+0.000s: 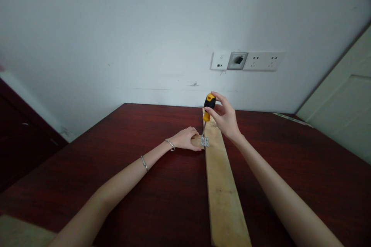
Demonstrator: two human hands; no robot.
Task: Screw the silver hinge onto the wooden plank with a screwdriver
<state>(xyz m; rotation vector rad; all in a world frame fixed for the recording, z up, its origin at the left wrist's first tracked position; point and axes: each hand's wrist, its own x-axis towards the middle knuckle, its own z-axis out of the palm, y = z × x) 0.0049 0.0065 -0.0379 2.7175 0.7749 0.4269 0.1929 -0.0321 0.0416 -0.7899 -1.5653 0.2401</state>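
Note:
A long pale wooden plank (223,189) lies lengthwise on the dark red table (145,123). A small metal hinge (204,141) sits at the plank's left edge, joining it to a small wooden block (197,141). My right hand (224,117) pinches the yellow and black handle of a screwdriver (209,106) held upright, its tip down on the hinge. My left hand (185,138) is curled over the small block beside the hinge, holding it against the plank. Two bracelets circle my left forearm.
A white wall rises behind the table, with a row of sockets (247,61) above the far edge. A pale door (342,104) stands at the right. Dark furniture (23,131) is at the left.

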